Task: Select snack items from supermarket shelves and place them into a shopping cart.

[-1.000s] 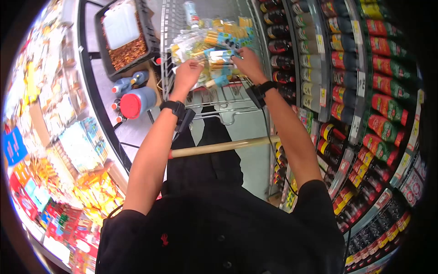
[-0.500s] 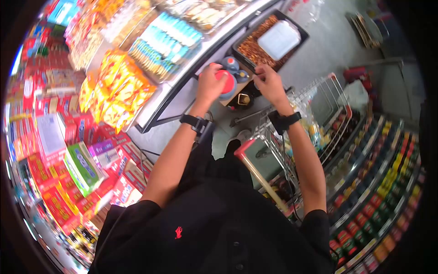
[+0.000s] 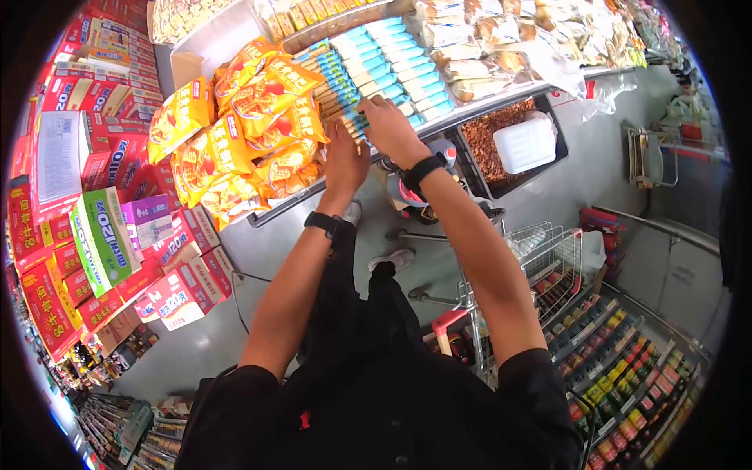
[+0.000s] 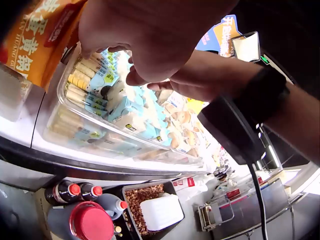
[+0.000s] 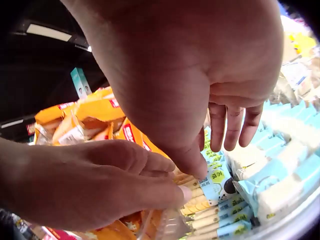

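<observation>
Both bare hands reach over a clear plastic tub [image 4: 75, 115] of wrapped biscuit sticks [image 5: 220, 182] in pale blue packaging. My left hand [image 3: 346, 160] is at the near corner of the tub, its thumb and fingers extended toward the tan sticks. Just right of it my right hand [image 3: 393, 135] points down over the same packs. In the right wrist view its thumb tip meets a blue wrapper, with the other fingers [image 5: 232, 127] hanging straight behind. Orange snack bags [image 3: 266, 98] lie left of the hands. White-and-blue packs [image 3: 392, 66] fill the tub's right part.
Bagged bread [image 3: 470, 55] sits farther right on the display. Below its edge are a black crate [image 3: 479, 172] with a white container [image 3: 523, 145], and red-capped bottles [image 4: 65, 190]. A shopping cart [image 3: 540, 243] stands right. Stacked red boxes [image 3: 176, 290] are at left.
The view has turned left, from the cart to the display. Both hands have left the packs in the cart, passed over the red-lidded jar, and now reach into the tub.
</observation>
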A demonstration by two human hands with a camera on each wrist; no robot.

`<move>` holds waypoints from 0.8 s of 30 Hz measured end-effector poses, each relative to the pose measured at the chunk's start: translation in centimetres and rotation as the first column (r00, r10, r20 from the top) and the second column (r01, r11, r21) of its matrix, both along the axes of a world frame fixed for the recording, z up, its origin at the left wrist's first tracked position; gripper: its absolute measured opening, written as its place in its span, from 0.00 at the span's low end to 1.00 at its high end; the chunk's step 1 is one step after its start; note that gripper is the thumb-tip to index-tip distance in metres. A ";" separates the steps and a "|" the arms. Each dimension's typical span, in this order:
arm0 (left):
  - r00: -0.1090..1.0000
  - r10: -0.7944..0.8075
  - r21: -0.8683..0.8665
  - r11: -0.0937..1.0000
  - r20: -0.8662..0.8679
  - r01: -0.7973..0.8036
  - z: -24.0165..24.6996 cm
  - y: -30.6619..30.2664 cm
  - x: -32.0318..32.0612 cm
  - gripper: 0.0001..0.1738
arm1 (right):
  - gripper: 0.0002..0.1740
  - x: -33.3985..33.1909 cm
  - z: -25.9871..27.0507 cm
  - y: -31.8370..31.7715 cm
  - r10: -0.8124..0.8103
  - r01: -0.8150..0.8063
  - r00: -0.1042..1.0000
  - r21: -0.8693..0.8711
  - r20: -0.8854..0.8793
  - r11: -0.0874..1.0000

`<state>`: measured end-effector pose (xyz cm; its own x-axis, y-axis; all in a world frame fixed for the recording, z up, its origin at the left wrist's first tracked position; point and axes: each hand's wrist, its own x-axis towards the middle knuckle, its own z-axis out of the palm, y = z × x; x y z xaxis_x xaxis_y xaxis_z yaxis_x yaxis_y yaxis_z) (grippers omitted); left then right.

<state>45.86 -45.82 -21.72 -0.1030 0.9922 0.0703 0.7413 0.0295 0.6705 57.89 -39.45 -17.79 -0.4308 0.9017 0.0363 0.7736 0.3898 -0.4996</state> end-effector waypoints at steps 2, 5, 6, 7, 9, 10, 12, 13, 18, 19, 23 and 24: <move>1.000 -0.010 0.116 0.993 -0.019 0.012 -1.1 0.9 0.4 0.39 | 0.20 -1.3 -0.8 1.6 0.027 -0.039 0.987 0.072 0.160 0.997; 0.999 0.026 0.093 0.995 -0.036 -0.023 -1.8 2.4 0.9 0.37 | 0.18 -2.2 -2.5 3.7 0.076 -0.130 0.947 0.156 0.311 0.979; 0.997 0.032 0.094 0.995 -0.071 -0.026 -2.1 2.8 0.8 0.36 | 0.18 -2.4 -3.0 4.2 0.094 -0.165 0.935 0.184 0.342 0.969; 0.990 0.041 0.095 0.995 -0.137 -0.028 -2.3 3.3 0.9 0.36 | 0.17 -2.6 -3.4 4.7 0.100 -0.193 0.907 0.192 0.410 0.962; 0.961 0.053 0.096 0.995 -0.272 -0.028 -3.0 4.1 0.8 0.37 | 0.16 -3.0 -3.7 5.7 0.111 -0.231 0.885 0.221 0.453 0.948; 0.953 0.065 0.119 0.992 -0.295 -0.031 -3.3 4.4 0.6 0.37 | 0.16 -3.2 -3.9 5.9 0.112 -0.246 0.875 0.231 0.471 0.941; 0.936 0.087 0.154 0.987 -0.341 -0.036 -4.3 4.8 0.5 0.36 | 0.14 -3.5 -4.0 6.0 0.103 -0.246 0.871 0.244 0.480 0.938; 0.942 0.096 0.168 0.985 -0.322 -0.043 -4.7 4.9 0.5 0.36 | 0.13 -3.7 -4.0 6.1 0.097 -0.245 0.870 0.254 0.484 0.936; 0.969 0.016 0.027 1.000 -0.246 -0.010 -2.5 4.7 0.0 0.34 | 0.10 -4.2 -4.1 5.9 0.109 -0.256 0.871 0.253 0.479 0.933; 0.973 0.026 0.019 1.000 -0.230 -0.022 -2.1 4.8 0.0 0.33 | 0.09 -4.1 -4.2 5.8 0.105 -0.257 0.870 0.263 0.481 0.930; 0.971 0.068 0.082 0.995 -0.229 -0.051 -1.5 4.9 -0.4 0.29 | 0.09 -3.2 -3.8 5.2 0.144 -0.326 0.838 0.272 0.526 0.906; 0.967 0.075 0.120 0.992 -0.245 -0.047 -1.2 4.9 -0.4 0.29 | 0.09 -2.9 -3.3 5.0 0.145 -0.325 0.857 0.300 0.495 0.897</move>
<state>45.44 -40.96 -22.97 -0.1282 0.9689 0.2116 0.8843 0.0151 0.4667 54.95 -34.48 -21.14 -0.6766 0.7313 0.0865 0.7363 0.6703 0.0923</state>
